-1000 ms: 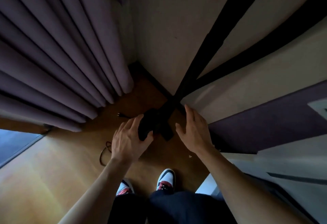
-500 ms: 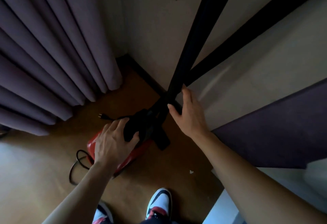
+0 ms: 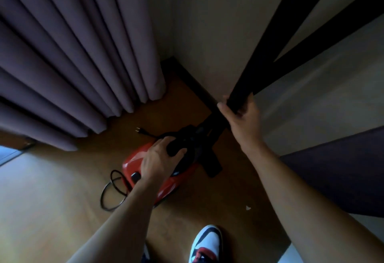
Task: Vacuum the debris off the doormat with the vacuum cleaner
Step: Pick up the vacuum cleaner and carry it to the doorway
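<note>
— Vacuum cleaner (image 3: 135, 163) first: where is it?
— Red, on the wooden floor (image 3: 52, 190) in the corner, just ahead of your shoe (image 3: 207, 242).
— Hands?
— Your left hand (image 3: 158, 158) curls round its black handle (image 3: 176, 146). Your right hand (image 3: 241, 117) wraps thumb and fingers round the black tube (image 3: 274, 44) rising beside the wall.
— Around it?
— Its cord (image 3: 112, 190) coils on the floor to the left, the plug (image 3: 138, 129) lying near the purple curtain (image 3: 83, 55).

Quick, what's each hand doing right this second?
Left hand: closed, gripping the black handle of the red vacuum cleaner.
Right hand: closed, gripping the black wand.
</note>
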